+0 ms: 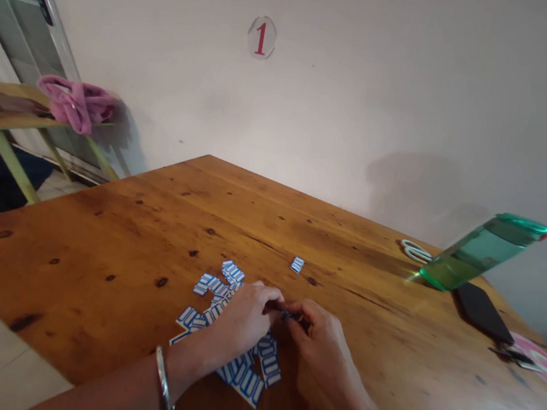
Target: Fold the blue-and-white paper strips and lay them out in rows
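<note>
Small dark piece [291, 315] held at the fingertips

The piece is pinched by the right hand's [324, 338] thumb and fingers; its other end is met by the left hand [249, 317], whose grip cannot be told. Blue-and-white pieces [248, 383] are heaped around the left wrist on the wooden table [149, 229]

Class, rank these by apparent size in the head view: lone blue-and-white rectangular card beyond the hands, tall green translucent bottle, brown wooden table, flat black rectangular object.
1. Wooden table
2. Green bottle
3. Black object
4. Lone card
</note>
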The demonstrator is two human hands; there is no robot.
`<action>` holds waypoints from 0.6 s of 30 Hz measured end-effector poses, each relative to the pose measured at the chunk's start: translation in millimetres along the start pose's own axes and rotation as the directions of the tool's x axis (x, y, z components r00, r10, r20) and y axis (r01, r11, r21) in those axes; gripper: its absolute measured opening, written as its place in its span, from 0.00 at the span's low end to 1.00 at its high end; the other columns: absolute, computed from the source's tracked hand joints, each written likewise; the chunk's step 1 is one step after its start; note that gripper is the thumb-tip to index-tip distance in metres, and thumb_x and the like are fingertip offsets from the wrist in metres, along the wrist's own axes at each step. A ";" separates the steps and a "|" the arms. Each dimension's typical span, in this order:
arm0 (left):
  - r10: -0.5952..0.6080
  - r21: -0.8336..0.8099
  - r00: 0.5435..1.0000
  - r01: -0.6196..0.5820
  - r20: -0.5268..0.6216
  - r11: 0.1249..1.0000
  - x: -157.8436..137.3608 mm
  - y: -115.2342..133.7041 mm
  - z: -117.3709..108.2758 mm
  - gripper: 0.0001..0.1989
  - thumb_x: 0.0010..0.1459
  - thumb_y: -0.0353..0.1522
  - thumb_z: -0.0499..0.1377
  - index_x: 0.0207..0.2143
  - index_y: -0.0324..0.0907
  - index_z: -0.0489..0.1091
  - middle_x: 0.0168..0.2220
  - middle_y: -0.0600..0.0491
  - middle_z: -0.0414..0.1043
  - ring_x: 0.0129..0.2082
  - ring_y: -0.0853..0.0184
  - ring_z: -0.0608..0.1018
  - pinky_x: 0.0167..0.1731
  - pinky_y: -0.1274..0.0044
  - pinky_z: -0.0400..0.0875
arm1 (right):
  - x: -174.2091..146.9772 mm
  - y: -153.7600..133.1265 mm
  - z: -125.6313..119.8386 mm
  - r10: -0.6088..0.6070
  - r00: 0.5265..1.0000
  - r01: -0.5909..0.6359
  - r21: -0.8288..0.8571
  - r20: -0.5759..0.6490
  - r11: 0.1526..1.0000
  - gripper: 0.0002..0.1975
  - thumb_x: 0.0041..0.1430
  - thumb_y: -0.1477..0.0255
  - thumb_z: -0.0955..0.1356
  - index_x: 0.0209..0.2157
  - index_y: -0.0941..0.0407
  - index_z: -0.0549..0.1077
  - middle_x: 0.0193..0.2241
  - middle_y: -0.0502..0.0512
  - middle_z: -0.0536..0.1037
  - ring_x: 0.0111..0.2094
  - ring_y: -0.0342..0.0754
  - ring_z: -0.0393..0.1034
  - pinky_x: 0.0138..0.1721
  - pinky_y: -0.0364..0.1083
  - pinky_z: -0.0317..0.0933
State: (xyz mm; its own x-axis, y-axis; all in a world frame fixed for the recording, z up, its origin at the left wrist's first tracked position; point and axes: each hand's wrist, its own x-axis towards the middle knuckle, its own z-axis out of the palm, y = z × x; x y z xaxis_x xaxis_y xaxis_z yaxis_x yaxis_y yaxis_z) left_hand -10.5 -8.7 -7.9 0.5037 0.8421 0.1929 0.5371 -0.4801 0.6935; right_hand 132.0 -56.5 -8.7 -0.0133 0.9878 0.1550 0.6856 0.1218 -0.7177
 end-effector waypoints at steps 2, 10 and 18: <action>0.007 -0.018 1.000 -0.007 -0.004 1.000 0.3 -0.6 -0.4 0.08 0.50 0.25 0.55 0.27 0.42 0.73 0.27 0.53 0.73 0.29 0.68 0.73 0.31 0.78 0.65 | 0.1 -0.8 -0.5 0.003 1.000 -0.004 -0.016 -0.021 1.000 0.07 0.52 0.76 0.62 0.27 0.57 0.72 0.25 0.51 0.75 0.27 0.44 0.67 0.30 0.41 0.57; 0.017 0.075 0.999 -0.014 -0.032 0.997 -3.1 -8.6 5.0 0.14 0.50 0.24 0.54 0.40 0.39 0.71 0.39 0.48 0.73 0.43 0.63 0.72 0.45 0.71 0.65 | 1.1 7.4 5.4 -0.046 0.997 0.036 -0.161 -0.060 0.986 0.08 0.53 0.78 0.61 0.28 0.56 0.71 0.26 0.51 0.74 0.28 0.45 0.67 0.30 0.41 0.56; -0.033 0.144 0.999 0.031 0.009 0.989 -4.7 -3.9 5.7 0.21 0.54 0.24 0.48 0.52 0.35 0.61 0.55 0.42 0.63 0.57 0.62 0.62 0.57 0.64 0.51 | 4.6 15.1 7.0 -0.047 0.999 0.038 -0.330 -0.020 0.943 0.07 0.55 0.79 0.62 0.29 0.56 0.70 0.28 0.53 0.73 0.30 0.46 0.67 0.31 0.42 0.56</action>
State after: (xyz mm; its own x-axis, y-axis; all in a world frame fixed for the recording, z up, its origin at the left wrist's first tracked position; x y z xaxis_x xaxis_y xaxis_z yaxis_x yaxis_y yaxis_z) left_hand -11.1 -12.2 -15.4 0.4919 0.8551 0.1640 0.6442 -0.4841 0.5921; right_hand 137.2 -49.5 -23.7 -0.0314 0.9789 0.2020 0.8864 0.1206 -0.4468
